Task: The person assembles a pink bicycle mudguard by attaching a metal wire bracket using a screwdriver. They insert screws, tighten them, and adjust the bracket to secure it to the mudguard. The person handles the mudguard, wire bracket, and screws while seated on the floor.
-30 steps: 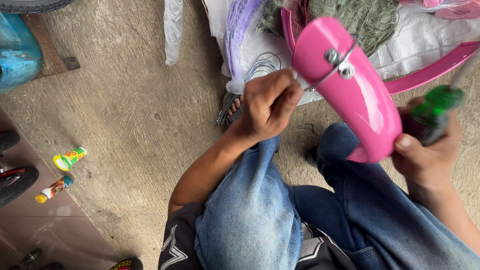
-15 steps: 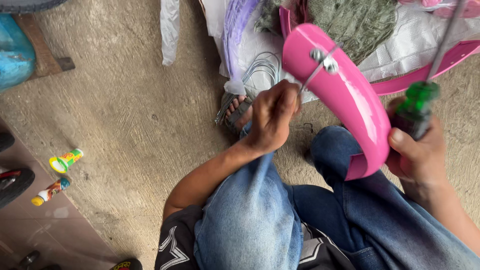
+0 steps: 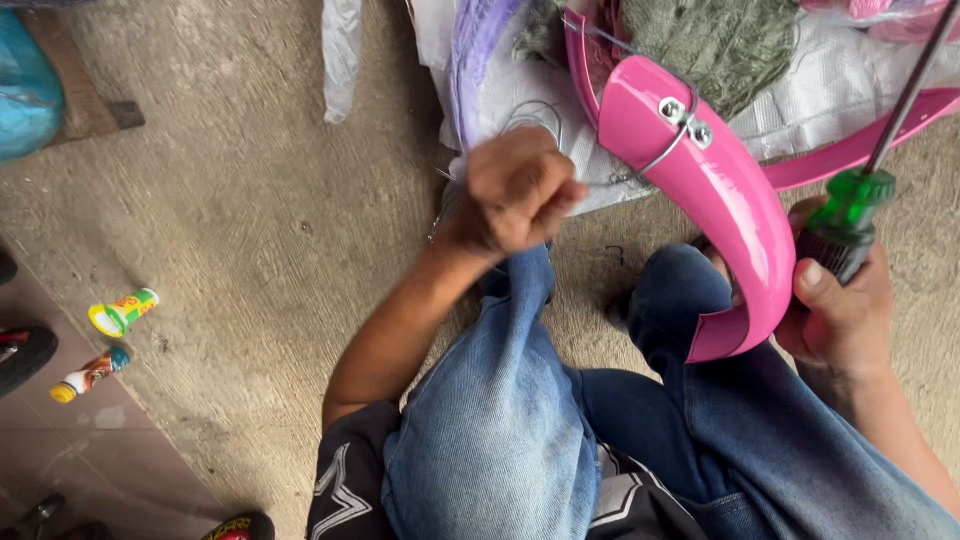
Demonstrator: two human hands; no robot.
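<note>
Right hand gripping screwdriver pointing up-right, left hand fisted, beside pink fender

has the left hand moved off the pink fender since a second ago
Yes. The left hand has pulled left, away from the fender bracket it was touching.

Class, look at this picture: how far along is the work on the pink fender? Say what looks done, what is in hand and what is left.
Done: a wire stay sits on the pink fender under two screws. In hand: the right hand grips a green-handled screwdriver beside the fender; the left hand is a closed fist, contents hidden. Left: the fender is loose, not yet mounted on anything.
</note>
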